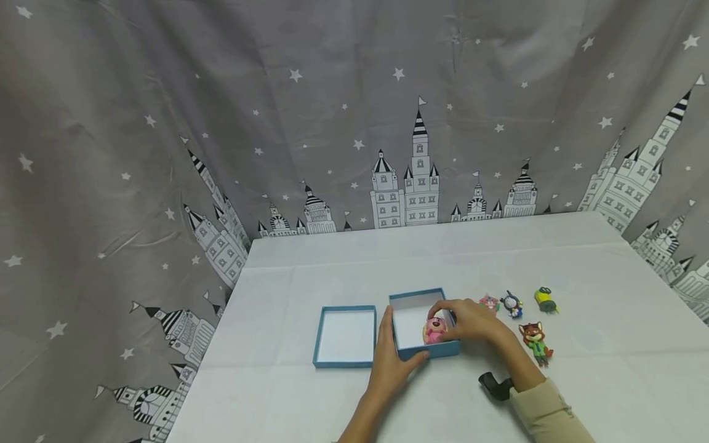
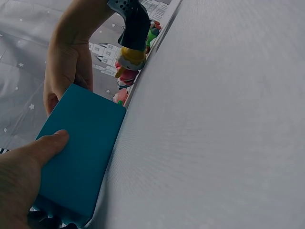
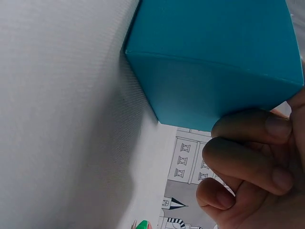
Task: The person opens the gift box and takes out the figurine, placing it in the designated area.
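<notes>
A blue open-topped box (image 1: 445, 349) with a white inside stands on the table. My left hand (image 1: 389, 366) grips its left front corner, the thumb pressing the front wall, as the left wrist view shows on the box (image 2: 88, 129). Inside, at the right, a pink bear figure (image 1: 435, 332) leans, with my right hand (image 1: 472, 318) reaching over the box's right side and holding it by thumb and fingers. The right wrist view shows my right hand's curled fingers (image 3: 245, 164) beside the box's outer wall (image 3: 209, 86); the bear is hidden there.
A shallow blue lid-like tray (image 1: 317, 338) lies left of the box. To the right are a pink figure (image 1: 490, 303), a dark-blue and white figure (image 1: 512, 304), a yellow-green figure (image 1: 546, 300) and a fox figure (image 1: 534, 341). A black wrist device (image 1: 495, 386) sits at my right wrist.
</notes>
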{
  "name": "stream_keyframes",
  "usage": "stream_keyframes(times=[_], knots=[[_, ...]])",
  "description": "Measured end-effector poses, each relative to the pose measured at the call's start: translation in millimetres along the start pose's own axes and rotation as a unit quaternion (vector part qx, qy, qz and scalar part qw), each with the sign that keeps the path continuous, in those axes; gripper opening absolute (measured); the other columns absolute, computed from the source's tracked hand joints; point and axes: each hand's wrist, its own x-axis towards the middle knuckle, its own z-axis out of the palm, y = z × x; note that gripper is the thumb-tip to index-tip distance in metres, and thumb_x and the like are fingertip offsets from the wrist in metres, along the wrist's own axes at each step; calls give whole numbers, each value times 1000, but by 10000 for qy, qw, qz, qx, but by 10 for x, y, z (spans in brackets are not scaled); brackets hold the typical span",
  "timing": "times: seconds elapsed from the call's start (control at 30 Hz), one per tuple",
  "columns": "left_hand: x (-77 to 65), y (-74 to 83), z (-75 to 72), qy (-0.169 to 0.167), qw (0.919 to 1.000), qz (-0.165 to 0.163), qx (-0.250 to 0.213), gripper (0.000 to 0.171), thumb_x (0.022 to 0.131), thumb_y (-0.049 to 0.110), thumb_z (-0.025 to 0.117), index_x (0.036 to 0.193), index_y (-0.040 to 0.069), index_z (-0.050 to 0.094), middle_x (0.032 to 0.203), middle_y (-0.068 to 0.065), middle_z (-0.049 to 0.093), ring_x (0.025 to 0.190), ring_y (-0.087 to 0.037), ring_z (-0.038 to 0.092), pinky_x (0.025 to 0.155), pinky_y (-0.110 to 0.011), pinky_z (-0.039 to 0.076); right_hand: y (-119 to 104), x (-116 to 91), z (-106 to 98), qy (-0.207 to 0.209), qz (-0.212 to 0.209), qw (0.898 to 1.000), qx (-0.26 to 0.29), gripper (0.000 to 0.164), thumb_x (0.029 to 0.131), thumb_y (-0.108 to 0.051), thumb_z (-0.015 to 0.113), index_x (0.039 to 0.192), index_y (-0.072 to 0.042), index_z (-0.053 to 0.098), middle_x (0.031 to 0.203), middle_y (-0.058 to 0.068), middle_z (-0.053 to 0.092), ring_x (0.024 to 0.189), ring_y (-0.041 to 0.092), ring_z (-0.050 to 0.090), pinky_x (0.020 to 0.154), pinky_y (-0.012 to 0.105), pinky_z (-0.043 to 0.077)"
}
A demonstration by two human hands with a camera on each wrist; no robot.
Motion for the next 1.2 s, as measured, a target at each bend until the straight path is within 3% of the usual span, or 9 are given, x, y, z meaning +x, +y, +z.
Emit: stream_keyframes(times=[0.27,0.57,0.83,1.0,1.2], knots=[[-7,24,-12,9,10000,24,57,106,71,37,79,147,6,13,151,-10,19,136,-31,22,107,-47,26,-5,-6,5,94,111,9998,-101,43,64,-26,84,100,-18,62,87,3,61,65,14,44,54,27,36],[-1,-7,11,34,9999,29,97,106,71,38,79,147,7,13,150,-12,21,135,-32,24,106,-48,27,-4,0,4,93,-109,9998,-130,41,67,-24,82,105,-21,66,100,5,65,68,14,45,57,27,36],[-4,-15,11,102,9999,56,64,105,71,36,79,148,8,13,150,-10,22,135,-29,23,107,-46,27,-1,7,17,50,-42,9999,-99,47,70,-25,80,115,-19,65,112,11,63,71,15,45,60,30,38],[-6,-8,9,71,10000,19,43,105,71,36,79,148,9,12,150,-10,22,135,-30,23,106,-47,27,4,11,36,91,60,9999,-124,54,68,-34,81,117,-19,63,115,13,62,82,17,54,72,40,49],[8,-32,22,78,9999,43,126,104,72,37,79,147,8,13,150,-11,22,135,-31,24,106,-48,28,-12,23,43,42,178,9997,-145,55,66,-33,82,115,-17,63,116,15,61,100,31,59,83,52,48]])
